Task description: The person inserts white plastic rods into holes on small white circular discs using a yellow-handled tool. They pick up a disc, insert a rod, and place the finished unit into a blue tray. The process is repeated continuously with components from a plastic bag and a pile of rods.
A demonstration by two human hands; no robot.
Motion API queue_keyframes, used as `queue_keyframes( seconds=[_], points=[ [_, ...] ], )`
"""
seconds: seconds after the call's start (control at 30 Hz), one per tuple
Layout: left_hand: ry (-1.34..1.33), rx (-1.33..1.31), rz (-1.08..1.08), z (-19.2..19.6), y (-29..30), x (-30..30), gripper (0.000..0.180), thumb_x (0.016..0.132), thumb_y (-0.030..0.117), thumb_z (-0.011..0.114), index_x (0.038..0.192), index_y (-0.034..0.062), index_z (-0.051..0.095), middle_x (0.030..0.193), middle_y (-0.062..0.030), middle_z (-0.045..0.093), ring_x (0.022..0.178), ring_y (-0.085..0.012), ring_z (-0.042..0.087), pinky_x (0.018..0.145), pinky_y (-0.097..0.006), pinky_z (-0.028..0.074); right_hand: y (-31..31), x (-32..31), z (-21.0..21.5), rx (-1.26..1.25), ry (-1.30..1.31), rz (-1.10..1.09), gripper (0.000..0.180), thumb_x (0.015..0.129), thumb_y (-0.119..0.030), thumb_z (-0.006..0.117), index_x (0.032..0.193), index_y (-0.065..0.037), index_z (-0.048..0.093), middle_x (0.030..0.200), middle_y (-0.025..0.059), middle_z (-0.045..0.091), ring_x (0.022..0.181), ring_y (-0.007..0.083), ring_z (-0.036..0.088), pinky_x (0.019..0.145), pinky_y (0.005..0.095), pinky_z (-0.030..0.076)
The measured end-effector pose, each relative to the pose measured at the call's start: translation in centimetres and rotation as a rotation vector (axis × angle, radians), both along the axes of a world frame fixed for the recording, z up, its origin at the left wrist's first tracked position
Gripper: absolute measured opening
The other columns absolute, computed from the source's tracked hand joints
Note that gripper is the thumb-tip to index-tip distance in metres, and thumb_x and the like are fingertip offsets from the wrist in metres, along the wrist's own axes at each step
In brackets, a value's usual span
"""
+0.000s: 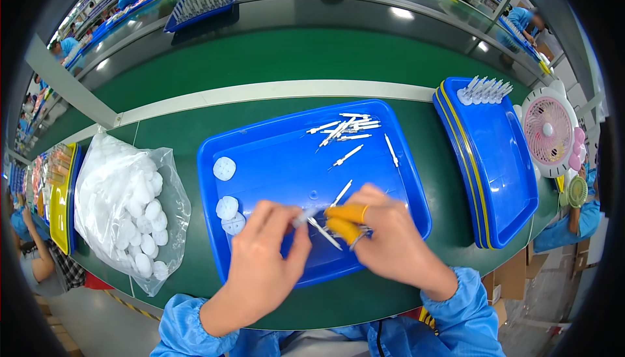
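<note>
My left hand (pixel 263 256) pinches a small whitish, translucent piece (pixel 303 217) between thumb and forefinger, over the near part of a blue tray (pixel 260 137). Close on its right, my right hand (pixel 394 236) is closed. Yellow coverings (pixel 345 221), seemingly finger cots, show at its thumb and forefinger. Something metallic shows beneath them, too blurred to name. A thin white stick (pixel 324 233) slants below the fingertips. More white sticks with fine wire ends (pixel 345 129) lie heaped at the tray's far right, with several scattered nearer. Round white pieces (pixel 224 169) rest along the tray's left side.
Left of the tray, an open clear bag (pixel 133 200) spills round white pieces. Stacked blue and yellow trays (pixel 498 181) stand at the right, topped by a cluster of upright white sticks (pixel 485 91). Behind them is a pink-and-white fan (pixel 548 129). Shelving crosses the back; other people work beyond.
</note>
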State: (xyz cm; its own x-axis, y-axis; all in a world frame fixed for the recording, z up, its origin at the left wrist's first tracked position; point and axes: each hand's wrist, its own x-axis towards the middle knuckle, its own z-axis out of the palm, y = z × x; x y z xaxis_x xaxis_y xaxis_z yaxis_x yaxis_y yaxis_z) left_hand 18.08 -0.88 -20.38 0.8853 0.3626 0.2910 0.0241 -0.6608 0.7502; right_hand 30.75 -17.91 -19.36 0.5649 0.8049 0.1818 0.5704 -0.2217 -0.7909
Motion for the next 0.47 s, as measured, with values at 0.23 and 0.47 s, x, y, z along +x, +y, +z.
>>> queue_keyframes(
  seconds=[0.23,0.47],
  points=[
    [0.026,-0.090,0.076,0.8,1.1,0.3,0.014,0.094,-0.001,0.075,0.108,-0.0030,0.072,0.102,-0.0144,0.068,0.089,-0.0279,0.076,0.075,-0.035,0.066,1.1,3.5,-0.2,-0.200,-0.427,0.055,0.031,0.066,0.017,0.066,0.094,0.008,0.077,0.107,0.0155,0.065,0.102,0.0338,0.060,0.086,0.0417,0.052],
    [0.139,-0.351,0.009,1.3,1.2,0.1,0.012,0.100,0.001,0.071,0.111,-0.0018,0.075,0.111,-0.0103,0.071,0.092,-0.0209,0.077,0.076,-0.034,0.068,0.0,1.6,2.1,-0.224,-0.039,0.060,0.029,0.079,0.009,0.075,0.107,0.000,0.077,0.126,0.0160,0.070,0.120,0.0321,0.060,0.101,0.0401,0.049]
  ],
)
